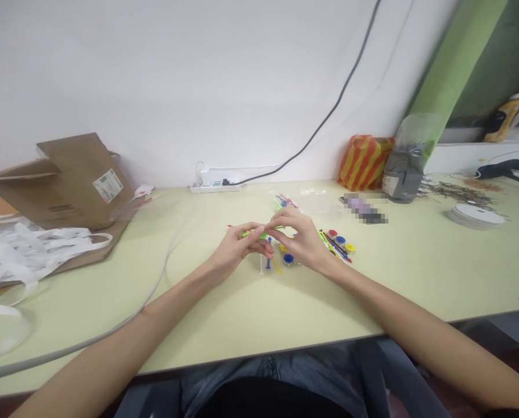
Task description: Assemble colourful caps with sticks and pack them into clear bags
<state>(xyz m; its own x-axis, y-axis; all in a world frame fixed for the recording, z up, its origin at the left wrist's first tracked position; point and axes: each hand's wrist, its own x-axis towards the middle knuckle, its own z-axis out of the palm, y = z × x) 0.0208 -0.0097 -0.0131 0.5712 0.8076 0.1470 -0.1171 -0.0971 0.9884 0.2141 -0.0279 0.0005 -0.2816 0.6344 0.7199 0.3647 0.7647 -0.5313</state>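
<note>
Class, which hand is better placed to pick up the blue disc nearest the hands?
Right hand, probably: it sits just above that disc; the left hand is farther off, at the green plastic piece.

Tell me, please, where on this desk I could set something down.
Bare desk lies right of the coloured plastic pieces, up to the white spool, and in front of your left hand and right hand, between your forearms. Those pieces crowd around both hands.

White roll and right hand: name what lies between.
Head view: coloured plastic sticks and discs lie by the right hand, then bare desk up to the white roll.
</note>
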